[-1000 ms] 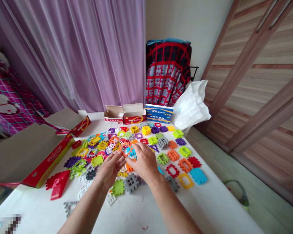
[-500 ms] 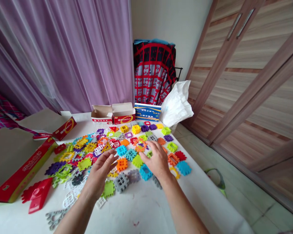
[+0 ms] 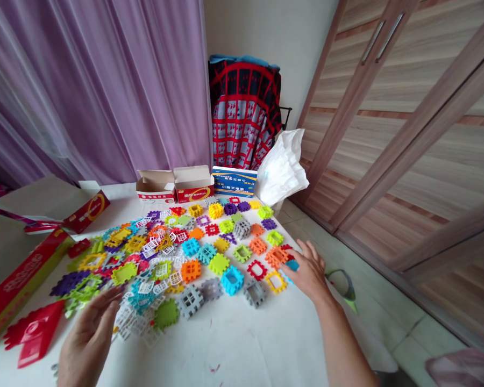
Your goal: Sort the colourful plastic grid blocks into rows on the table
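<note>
Many colourful plastic interlocking pieces lie spread over a white-covered table [image 3: 242, 344]. My left hand [image 3: 89, 336] is above the table's left front, beside white lattice pieces [image 3: 131, 317], its fingers apart and nothing in it. At the right edge of the spread, my right hand [image 3: 308, 269] reaches over a blue piece [image 3: 292, 267], fingers spread, its fingertips by an orange piece [image 3: 277, 257]. A yellow frame piece [image 3: 275, 281] lies just left of it. Near the middle front are a grey window piece [image 3: 190, 301] and a blue cube-like piece [image 3: 232, 280].
Open red boxes stand at the left [image 3: 28, 274] and at the back [image 3: 194, 185]. Beside the back ones are a blue box [image 3: 234, 183] and a white bag [image 3: 283, 169]. A red piece [image 3: 36, 330] lies at the front left. Wooden cabinet doors [image 3: 403, 140] rise at the right.
My right hand has moved right, from the middle pieces to the right edge. My left hand has moved left and nearer to me. The view has shifted slightly.
</note>
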{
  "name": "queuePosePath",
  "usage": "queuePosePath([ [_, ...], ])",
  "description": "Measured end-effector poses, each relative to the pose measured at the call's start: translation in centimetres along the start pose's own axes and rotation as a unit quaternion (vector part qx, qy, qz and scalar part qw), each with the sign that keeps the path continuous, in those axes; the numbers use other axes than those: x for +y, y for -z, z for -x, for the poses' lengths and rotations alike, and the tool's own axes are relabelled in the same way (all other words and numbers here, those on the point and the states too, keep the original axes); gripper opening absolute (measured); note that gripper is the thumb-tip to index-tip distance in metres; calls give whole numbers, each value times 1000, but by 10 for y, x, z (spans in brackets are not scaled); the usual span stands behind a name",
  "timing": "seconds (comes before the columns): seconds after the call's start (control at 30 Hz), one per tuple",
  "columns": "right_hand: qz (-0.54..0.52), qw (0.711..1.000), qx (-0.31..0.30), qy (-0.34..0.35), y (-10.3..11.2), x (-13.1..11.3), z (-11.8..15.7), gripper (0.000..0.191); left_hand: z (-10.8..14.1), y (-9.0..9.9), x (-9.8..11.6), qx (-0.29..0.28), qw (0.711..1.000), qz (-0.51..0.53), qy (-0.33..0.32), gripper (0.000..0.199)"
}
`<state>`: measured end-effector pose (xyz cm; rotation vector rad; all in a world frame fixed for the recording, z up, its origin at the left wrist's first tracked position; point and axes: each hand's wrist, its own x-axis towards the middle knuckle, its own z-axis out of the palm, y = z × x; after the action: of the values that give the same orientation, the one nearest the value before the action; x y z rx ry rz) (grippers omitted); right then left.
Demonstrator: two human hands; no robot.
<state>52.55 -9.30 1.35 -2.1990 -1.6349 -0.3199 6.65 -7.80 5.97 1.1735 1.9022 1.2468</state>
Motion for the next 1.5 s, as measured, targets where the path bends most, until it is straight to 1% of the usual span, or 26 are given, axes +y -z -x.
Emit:
queuePosePath([
  [0.13,4,1000,-14,2,-3,0,0,31,5,2,-4,31,999,-39,-20,51],
  [0.23,5,1000,-19,-2,-4,1,0,32,5,2,-10,26,999,-38,-23,45],
  [0.33,8,1000,-16,-5,-6,1,1,31,4,2,-16,14,999,-25,-22,45],
  [0.5,19,1000,-23,3,-9,2,3,33,0,1,-18,27,999,-15,-20,48],
  [0.63,24,1000,-2,16,-13,8,6,42,-2,-1,-26,27,998,23,-46,51],
  [0.73,5,999,22,36,-15,10,1,37,-4,-3,-31,33,996,27,-78,47],
  [0.83,-33,997,34,67,-12,-2,-11,34,-6,-7,-31,37,991,-4,-130,40],
  [0.9,-64,993,29,96,-8,-19,-21,35,-10,-11,-30,44,986,-29,-160,34],
  [1.0,-110,981,5,161,-1,-59,-36,36,-20,-14,-31,54,980,-39,-186,27],
  [1.13,-141,956,-43,252,6,-132,-49,31,-33,-13,-41,77,983,-16,-167,27],
  [1.23,-165,926,-87,327,7,-191,-56,28,-37,-9,-49,88,987,13,-135,27],
  [1.37,-170,893,-155,386,-4,-261,-70,24,-39,-6,-55,77,991,61,-90,31],
  [1.43,-163,887,-175,396,-15,-289,-78,24,-41,-7,-56,71,991,84,-75,31],
  [1.5,-157,889,-175,394,-27,-312,-87,29,-42,-8,-56,70,990,108,-61,32],
])
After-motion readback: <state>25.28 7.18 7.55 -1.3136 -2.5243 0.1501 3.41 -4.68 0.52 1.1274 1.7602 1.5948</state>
